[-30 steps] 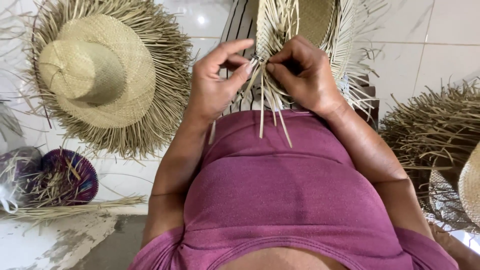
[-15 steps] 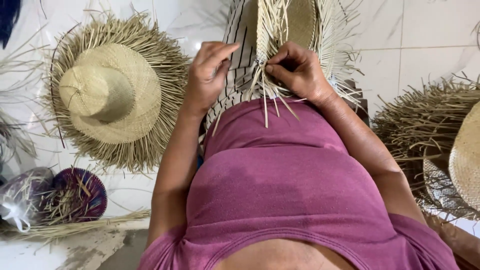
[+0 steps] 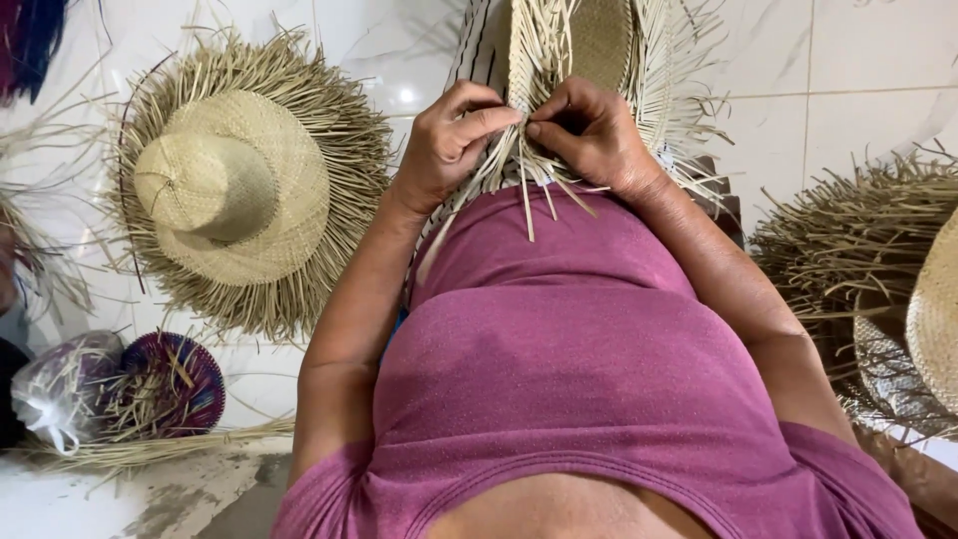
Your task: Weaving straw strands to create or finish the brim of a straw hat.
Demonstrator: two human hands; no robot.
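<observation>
Pinching pale straw strands (image 3: pixel 526 190) between thumb and forefinger, the left hand (image 3: pixel 449 140) meets the right hand (image 3: pixel 589 130), whose fingertips press the same strands. Just beyond the fingers, the half-woven straw hat brim (image 3: pixel 589 45) has a woven centre, but its edge strands are loose, so I judge much plaiting remains.

Loose straw strands (image 3: pixel 539 190) hang just under the left hand (image 3: pixel 449 150) and right hand (image 3: pixel 589 135), crowding the narrow gap between them and the person's chest. To the left, bare white floor (image 3: pixel 399 60) separates the arm from a finished straw hat (image 3: pixel 239 190) with a frayed brim. On the right, a pile of unfinished hats (image 3: pixel 868 260) lies close beside the forearm, leaving only a strip of tile.
</observation>
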